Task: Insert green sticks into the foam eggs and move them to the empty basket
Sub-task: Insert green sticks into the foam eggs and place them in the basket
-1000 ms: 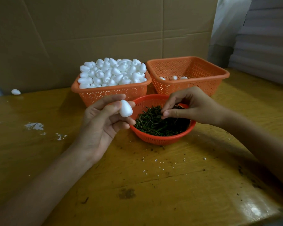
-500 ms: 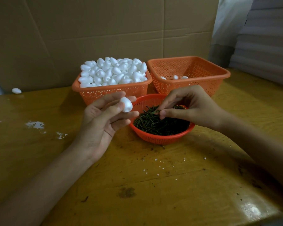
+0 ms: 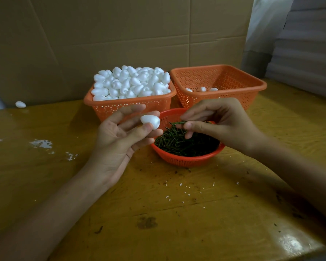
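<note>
So the left hand (image 3: 119, 140) is palm-up just left of the round red basket (image 3: 186, 161), gripping a white foam egg (image 3: 150, 123) between the thumb tip and the fingers. The egg hangs right about over that basket's left rim. The right hand (image 3: 224, 125) is above the round red basket, thumb and forefinger pinching a single green stick (image 3: 177, 122). The stick lies roughly level and points at the egg, close to it but not touching.

Inside the round red basket there's a dark stick pile (image 3: 188, 146). Behind it on the left sits the full square basket (image 3: 128, 109), with its egg heap (image 3: 132, 81) rising past the rim. Behind it on the right is the second square basket (image 3: 224, 80), with only a few eggs (image 3: 202, 89) on the bottom; can't tell if those have sticks in them.

Well off to the left of the round red basket a stray egg (image 3: 20, 104) lies against the cardboard sheet (image 3: 120, 34). Everything's on a worn yellowish counter (image 3: 158, 223), with white crumbs (image 3: 181, 184) just in front of the round red basket.
</note>
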